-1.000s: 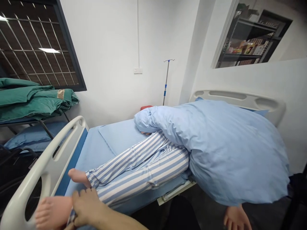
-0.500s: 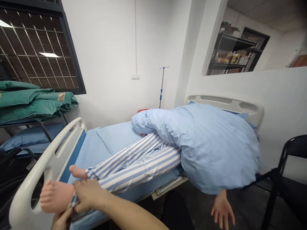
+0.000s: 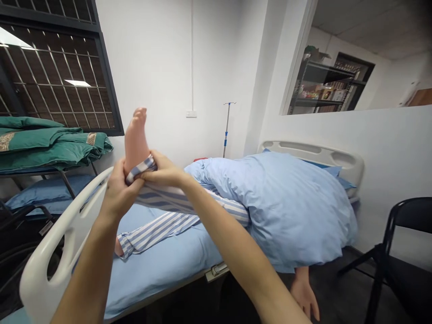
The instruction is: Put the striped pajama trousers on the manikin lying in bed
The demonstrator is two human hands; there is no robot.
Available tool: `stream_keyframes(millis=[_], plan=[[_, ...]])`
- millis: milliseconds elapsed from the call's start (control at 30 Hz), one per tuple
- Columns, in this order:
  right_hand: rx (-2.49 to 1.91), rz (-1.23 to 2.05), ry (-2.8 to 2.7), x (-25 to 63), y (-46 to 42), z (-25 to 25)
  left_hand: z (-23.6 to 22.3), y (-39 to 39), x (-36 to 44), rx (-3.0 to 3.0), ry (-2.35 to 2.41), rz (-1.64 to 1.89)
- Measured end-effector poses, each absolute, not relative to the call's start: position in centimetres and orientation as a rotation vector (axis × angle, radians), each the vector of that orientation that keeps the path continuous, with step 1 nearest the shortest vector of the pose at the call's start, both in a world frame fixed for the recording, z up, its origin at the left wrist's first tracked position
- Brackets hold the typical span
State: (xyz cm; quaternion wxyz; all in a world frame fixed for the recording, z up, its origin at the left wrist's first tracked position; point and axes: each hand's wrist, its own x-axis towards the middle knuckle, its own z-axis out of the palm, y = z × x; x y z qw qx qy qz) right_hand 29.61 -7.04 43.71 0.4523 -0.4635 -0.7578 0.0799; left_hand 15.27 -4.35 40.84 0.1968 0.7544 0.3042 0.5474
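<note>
Foot [image 3: 136, 139] above both hands [image 3: 135, 177]

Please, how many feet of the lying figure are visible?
2. The raised foot is held at the ankle by the left hand and right hand; the other foot is on the bed, partly hidden behind the left forearm.

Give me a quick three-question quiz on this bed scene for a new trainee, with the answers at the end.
1. What do the left hand and right hand hold?
a) the footboard
b) the raised leg, near its ankle
c) a pillow

2. True or false: the blue quilt leaves the bare foot of that leg uncovered.

3. Fill in: the IV pole stands on the ____ side of the bed, near or far from the camera.

Key: 1 b; 2 true; 3 far.
</note>
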Motion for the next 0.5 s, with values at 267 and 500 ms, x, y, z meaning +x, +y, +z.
stream_keyframes(millis=[267, 500], plan=[[-1.002, 0.37, -1.949, 27.5, -5.4, 41.3, 37.7, -2.4, 12.2, 2.058, 0.856, 1.325], [-1.47, 0.319, -2.068, 19.8, 0.6, 30.4, 25.5, 1.8, 4.9, 1.636, 1.052, 1.201]])
